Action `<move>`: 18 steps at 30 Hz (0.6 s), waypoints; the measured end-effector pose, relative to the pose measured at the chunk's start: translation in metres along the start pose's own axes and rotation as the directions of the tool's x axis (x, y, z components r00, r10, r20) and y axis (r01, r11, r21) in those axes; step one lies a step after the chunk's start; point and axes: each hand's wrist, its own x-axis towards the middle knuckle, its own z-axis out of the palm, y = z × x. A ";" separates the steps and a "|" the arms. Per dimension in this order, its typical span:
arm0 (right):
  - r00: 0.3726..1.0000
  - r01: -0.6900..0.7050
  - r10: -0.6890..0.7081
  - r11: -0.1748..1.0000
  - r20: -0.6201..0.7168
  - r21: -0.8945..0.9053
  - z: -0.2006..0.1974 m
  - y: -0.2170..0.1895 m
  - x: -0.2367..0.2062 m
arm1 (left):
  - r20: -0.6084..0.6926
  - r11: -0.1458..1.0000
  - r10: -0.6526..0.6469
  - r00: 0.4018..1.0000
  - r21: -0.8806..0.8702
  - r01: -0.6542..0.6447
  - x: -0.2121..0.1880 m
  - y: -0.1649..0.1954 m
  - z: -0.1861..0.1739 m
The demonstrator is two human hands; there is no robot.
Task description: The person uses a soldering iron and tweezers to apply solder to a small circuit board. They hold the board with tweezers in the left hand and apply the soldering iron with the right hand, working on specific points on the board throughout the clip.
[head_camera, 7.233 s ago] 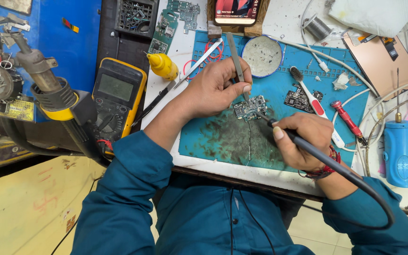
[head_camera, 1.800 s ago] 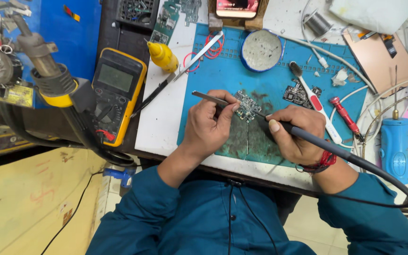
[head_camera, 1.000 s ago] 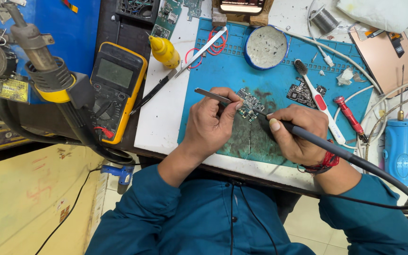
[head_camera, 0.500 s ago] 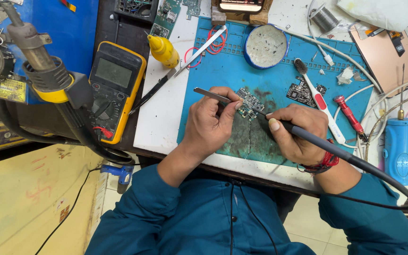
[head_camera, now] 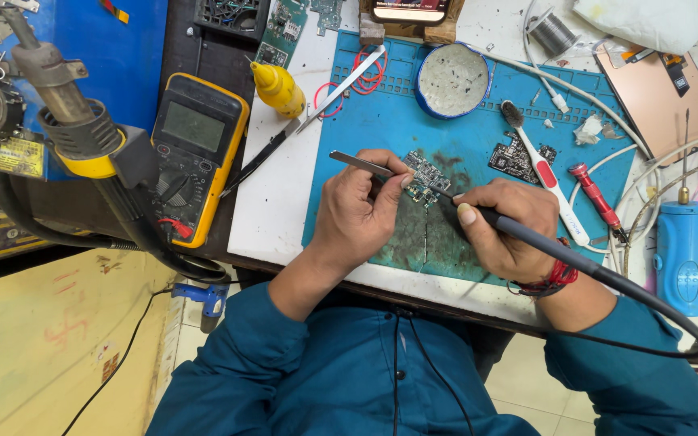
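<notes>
A small dark circuit board (head_camera: pixel 423 178) lies on the blue work mat (head_camera: pixel 381 121). My left hand (head_camera: pixel 357 214) pinches metal tweezers (head_camera: pixel 357 163), whose tips rest at the board. My right hand (head_camera: pixel 506 226) grips a black soldering iron (head_camera: pixel 543 242) like a pen, tip down on the board's near edge. The iron's cable runs off to the right past my wrist, which wears a red thread band.
A yellow multimeter (head_camera: pixel 191 153) and a hot-air gun (head_camera: pixel 66 113) stand at left. A yellow bottle (head_camera: pixel 278 89), round tin (head_camera: pixel 452 79), toothbrush (head_camera: pixel 543 173), second board (head_camera: pixel 519 157), red screwdriver (head_camera: pixel 595 198) and blue tool (head_camera: pixel 680 242) surround the mat.
Seven seconds ago my left hand reached farther up the mat. Since then it has drawn back to the board. Over the last second both hands have stayed almost still.
</notes>
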 end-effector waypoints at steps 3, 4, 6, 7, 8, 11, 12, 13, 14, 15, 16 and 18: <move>1.000 0.006 -0.006 1.000 0.007 0.009 0.000 0.000 0.000 | 0.001 1.000 0.000 1.000 0.001 0.000 0.000 0.000 0.000; 1.000 0.009 -0.009 1.000 0.010 0.014 0.000 0.000 0.000 | 0.002 1.000 -0.002 1.000 0.003 0.002 0.000 0.000 0.000; 1.000 -0.002 0.002 1.000 -0.003 0.006 0.001 0.000 0.000 | 0.001 1.000 -0.016 1.000 0.012 0.016 0.000 0.000 0.000; 1.000 -0.007 0.007 1.000 -0.010 0.001 0.001 0.000 0.000 | 0.001 1.000 -0.022 1.000 0.016 0.022 0.000 0.000 0.000; 1.000 0.000 0.000 1.000 -0.004 0.006 0.001 0.000 0.000 | 0.004 1.000 -0.014 1.000 0.011 0.014 0.000 0.000 0.000; 1.000 0.004 -0.004 1.000 0.003 0.008 0.000 -0.001 0.000 | 0.007 1.000 0.002 1.000 -0.002 -0.002 0.000 0.000 -0.001; 1.000 -0.005 0.005 1.000 -0.003 0.000 0.001 -0.002 0.000 | 0.006 1.000 0.003 1.000 -0.005 -0.003 0.000 0.000 -0.001; 1.000 -0.014 0.014 1.000 -0.011 -0.009 0.000 -0.002 0.000 | 0.006 1.000 0.004 1.000 -0.009 -0.004 0.000 0.000 0.000; 1.000 -0.009 0.009 1.000 -0.004 0.000 0.000 -0.002 0.001 | 0.007 1.000 0.004 1.000 -0.006 -0.004 0.000 0.000 0.000; 1.000 -0.004 0.004 1.000 0.004 0.010 0.000 -0.002 0.001 | 0.007 1.000 0.003 1.000 -0.003 -0.003 0.000 0.000 -0.001; 1.000 0.001 -0.001 1.000 0.012 0.020 0.000 -0.002 0.001 | 0.007 1.000 0.002 1.000 -0.001 -0.002 0.000 0.000 -0.001; 1.000 -0.008 0.008 1.000 0.011 0.003 0.000 -0.003 0.001 | 0.005 1.000 -0.006 1.000 0.003 0.006 0.000 0.000 -0.001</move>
